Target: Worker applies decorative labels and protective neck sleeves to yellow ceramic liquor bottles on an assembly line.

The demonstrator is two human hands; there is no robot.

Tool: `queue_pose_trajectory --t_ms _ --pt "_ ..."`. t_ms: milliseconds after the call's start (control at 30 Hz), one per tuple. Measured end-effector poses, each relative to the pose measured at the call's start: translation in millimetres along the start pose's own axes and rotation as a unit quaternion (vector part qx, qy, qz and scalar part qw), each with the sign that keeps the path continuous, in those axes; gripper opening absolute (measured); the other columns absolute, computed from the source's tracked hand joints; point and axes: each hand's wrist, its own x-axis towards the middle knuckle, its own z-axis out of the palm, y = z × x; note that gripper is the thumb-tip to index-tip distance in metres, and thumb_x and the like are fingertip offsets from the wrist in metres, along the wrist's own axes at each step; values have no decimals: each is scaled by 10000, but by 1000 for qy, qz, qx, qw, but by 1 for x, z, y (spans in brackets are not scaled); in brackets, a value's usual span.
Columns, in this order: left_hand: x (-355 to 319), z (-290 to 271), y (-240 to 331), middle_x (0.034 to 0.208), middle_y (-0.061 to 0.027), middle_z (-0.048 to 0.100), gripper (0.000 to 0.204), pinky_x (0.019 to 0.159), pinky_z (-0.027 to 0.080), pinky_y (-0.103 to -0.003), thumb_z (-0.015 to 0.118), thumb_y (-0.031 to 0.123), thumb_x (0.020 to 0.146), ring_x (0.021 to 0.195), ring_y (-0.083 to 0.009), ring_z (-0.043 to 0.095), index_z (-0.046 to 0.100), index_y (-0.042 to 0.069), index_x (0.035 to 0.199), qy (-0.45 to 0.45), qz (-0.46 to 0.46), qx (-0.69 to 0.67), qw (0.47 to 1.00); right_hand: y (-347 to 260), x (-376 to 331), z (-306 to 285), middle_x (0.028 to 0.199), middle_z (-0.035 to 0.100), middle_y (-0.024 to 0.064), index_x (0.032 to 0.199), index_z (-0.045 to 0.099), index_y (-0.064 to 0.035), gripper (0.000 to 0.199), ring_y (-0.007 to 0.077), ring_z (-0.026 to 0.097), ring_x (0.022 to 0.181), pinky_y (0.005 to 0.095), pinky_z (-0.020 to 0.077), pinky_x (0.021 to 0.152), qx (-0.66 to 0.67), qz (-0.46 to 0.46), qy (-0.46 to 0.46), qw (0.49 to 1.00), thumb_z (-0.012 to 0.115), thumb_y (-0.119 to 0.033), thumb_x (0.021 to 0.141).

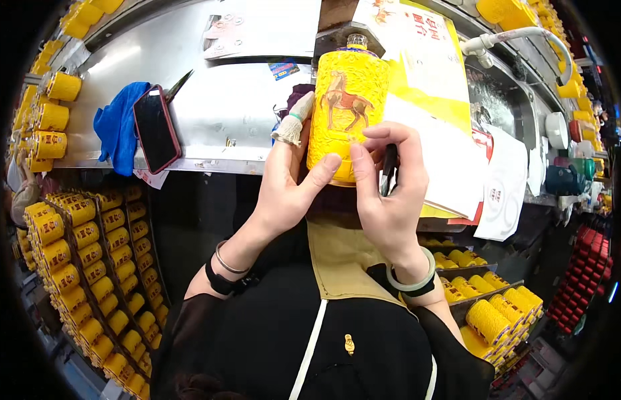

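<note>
A yellow bottle (340,137) with a raised pattern, a brown horse figure and a bare clear neck stands before me, tilted slightly. My left hand (287,183) is closed on its left side, thumb on the lower front. A pale knitted cover sits on one finger of that hand. My right hand (394,200) is at the bottle's lower right, fingertips touching or very close to its surface. A slim black tool (389,163) is tucked between those fingers; its tip is hidden, so I cannot tell its exact kind.
On the metal bench are a blue cloth (120,127), a phone (155,127) in a red case and a dark pointed tool (180,85). Printed sheets (430,87) and white paper (444,153) lie to the right, near a hose (524,33). Racks of yellow bottles (84,233) stand lower left.
</note>
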Motion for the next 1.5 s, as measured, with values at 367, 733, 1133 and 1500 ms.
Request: queue_pose_trajectory --t_ms 367,733,1133,1500 --pt "2 3 17 1584 -195 385 576 1215 298 -364 447 143 1098 1456 -231 388 250 -99 1582 14 -21 13 1000 -5 -6 2 918 650 80 1122 607 -15 240 158 658 842 284 497 724 31 43 22 998 708 31 909" --pt "4 11 7 1579 -194 391 660 1201 336 -373 590 55 1037 1456 -235 403 245 -76 1584 37 -10 -52 998 9 -11 14 856 531 11 1109 570 -27 193 86 487 734 246 421 673 51 61 95 992 680 -1 952" --pt "4 1 0 1597 -185 371 601 1238 264 -377 489 146 1101 1478 -246 367 225 -73 1594 36 -44 -48 997 -9 -11 13 896 558 54 1146 572 -12 241 136 549 758 279 465 695 15 5 57 998 687 17 935" --pt "6 8 -1 1554 -207 401 730 1198 362 -400 678 31 981 1449 -259 416 252 -73 1564 42 -22 -27 999 11 -18 13 923 482 20 1162 533 -25 233 99 462 807 239 412 732 72 108 67 989 661 -26 968"
